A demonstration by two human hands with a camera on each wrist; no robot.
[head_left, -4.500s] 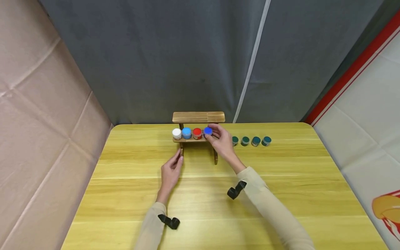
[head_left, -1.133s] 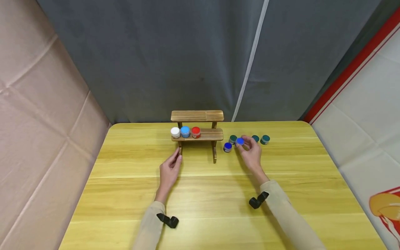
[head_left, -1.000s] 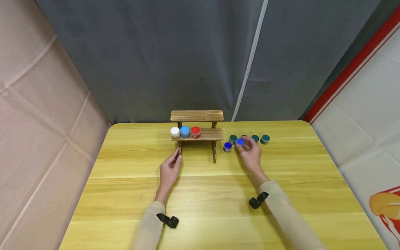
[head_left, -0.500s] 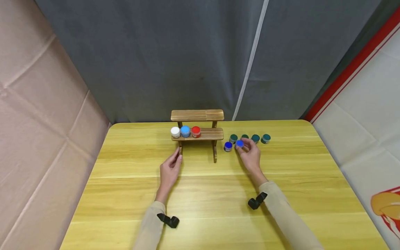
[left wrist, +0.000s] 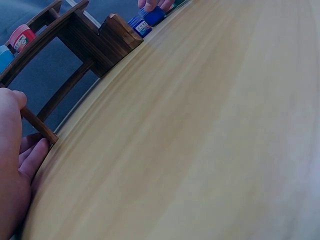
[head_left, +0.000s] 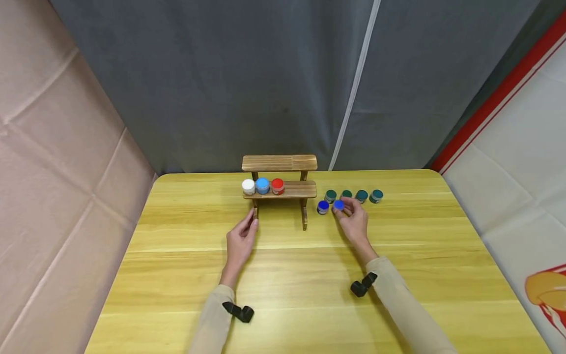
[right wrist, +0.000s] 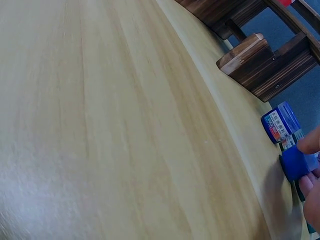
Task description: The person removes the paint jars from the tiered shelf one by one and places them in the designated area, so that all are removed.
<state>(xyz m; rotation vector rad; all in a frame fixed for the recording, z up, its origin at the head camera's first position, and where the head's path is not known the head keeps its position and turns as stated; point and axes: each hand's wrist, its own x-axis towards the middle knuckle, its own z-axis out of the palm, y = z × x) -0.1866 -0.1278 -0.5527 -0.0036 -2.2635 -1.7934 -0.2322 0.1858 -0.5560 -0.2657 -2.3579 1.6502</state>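
Closest to my viewpoint I have the two beige sleeves (head_left: 400, 300), each wearing a small black wrist mount (head_left: 239, 312), over a yellow wood-grain counter (head_left: 283, 285). Beyond the cuffs, my hands work well apart from each other. The left hand (head_left: 240, 243) pinches the left leg (head_left: 255, 215) of the rack near its foot, thumb on one side and fingers on the other. The right hand (head_left: 354, 223) grips the bright blue jar (head_left: 338, 205) between thumb and fingers, low over the counter to the right of the rack (whether its base touches the wood, I cannot tell).

Just left of that jar stands a dark blue jar (head_left: 323, 207), upright; the right wrist view gives me its printed label (right wrist: 276, 125). Behind these two runs a row of four jars with green to teal lids (head_left: 361, 196), the second partly hidden by my fingers.

About level with that row, the lower shelf (head_left: 300, 190) of the wooden rack (head_left: 304, 216) carries a white jar (head_left: 248, 187), a light blue jar (head_left: 263, 186) and a red jar (head_left: 277, 186), lined up from its left end, with bare board to their right. The upper shelf (head_left: 279, 162) sits higher and farther back, and behind the counter hangs a dark grey curtain (head_left: 221, 88).
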